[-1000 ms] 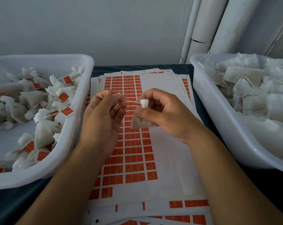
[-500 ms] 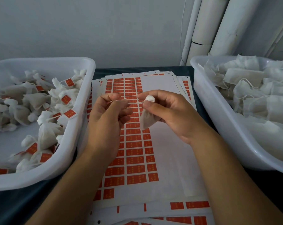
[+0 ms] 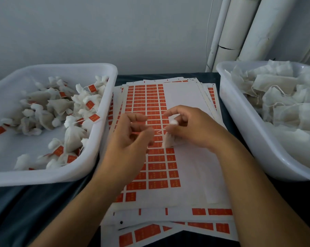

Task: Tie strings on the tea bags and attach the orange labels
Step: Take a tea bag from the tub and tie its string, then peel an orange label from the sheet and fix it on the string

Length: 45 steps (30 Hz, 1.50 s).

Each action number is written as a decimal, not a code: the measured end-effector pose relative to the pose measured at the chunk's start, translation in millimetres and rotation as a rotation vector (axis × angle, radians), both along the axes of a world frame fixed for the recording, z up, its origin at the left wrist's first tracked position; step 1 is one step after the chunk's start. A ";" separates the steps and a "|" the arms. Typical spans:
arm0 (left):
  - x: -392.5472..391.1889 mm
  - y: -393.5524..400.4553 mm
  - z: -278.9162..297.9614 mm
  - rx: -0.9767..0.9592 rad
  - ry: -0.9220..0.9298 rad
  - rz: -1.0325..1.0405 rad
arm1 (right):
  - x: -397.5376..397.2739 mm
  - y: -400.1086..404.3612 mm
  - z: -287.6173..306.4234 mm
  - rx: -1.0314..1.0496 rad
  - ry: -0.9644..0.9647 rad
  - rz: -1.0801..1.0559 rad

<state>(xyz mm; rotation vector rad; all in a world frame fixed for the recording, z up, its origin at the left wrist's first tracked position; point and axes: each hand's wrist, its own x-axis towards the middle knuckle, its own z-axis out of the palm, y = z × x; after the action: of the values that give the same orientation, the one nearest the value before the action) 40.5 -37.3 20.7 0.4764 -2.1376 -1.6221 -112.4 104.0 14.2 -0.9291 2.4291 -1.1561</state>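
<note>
My right hand (image 3: 191, 129) pinches the gathered neck of a white tea bag (image 3: 168, 139), whose body hangs below the fingers over the label sheets. A thin string (image 3: 159, 131) runs from the bag's neck leftward to my left hand (image 3: 131, 139), which pinches its ends between thumb and fingers. Both hands hover above a stack of white sheets (image 3: 186, 157) carrying rows of orange labels (image 3: 156, 168). The knot itself is too small to make out.
A white tub (image 3: 104, 111) on the left holds several tied tea bags with orange labels (image 3: 94, 117). A white tub (image 3: 239, 122) on the right is piled with untied bags (image 3: 284, 97). White pipes (image 3: 239, 29) stand at the back right. Dark tablecloth (image 3: 17, 211) lies beneath.
Both hands have lowered slightly toward the sheets and the view has tilted down. The string between them has slackened into a small loop near the bag's neck.
</note>
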 end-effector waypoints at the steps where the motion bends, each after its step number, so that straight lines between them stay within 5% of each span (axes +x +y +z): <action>1: 11.7 -1.6 -1.6 -0.090 -0.064 -0.068 | 1.1 0.3 0.5 0.011 0.009 0.005; 7: 77.4 -18.2 -10.6 -0.611 -0.387 -0.263 | 7.8 6.9 5.0 0.068 0.025 0.013; 22: 111.5 -32.6 -20.8 -0.915 -0.216 -0.325 | 56.9 16.5 -3.5 0.215 0.330 -0.180; 29: 110.4 -31.1 -23.2 -0.986 -0.194 -0.358 | 100.1 17.3 -7.5 0.051 0.446 -0.203; 37: 108.0 -44.9 -30.3 -1.068 -0.049 -0.369 | 151.3 25.7 5.8 -0.107 0.182 -0.086; 45: 103.3 -44.2 -25.1 -1.081 -0.103 -0.368 | 160.7 23.0 -6.8 0.114 0.001 -0.019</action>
<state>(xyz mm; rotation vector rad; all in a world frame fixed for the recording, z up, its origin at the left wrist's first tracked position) 143.8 -81.6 -4.4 -0.1962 -2.8668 -0.3632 48.3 127.1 7.4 -0.8743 2.4803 -1.0115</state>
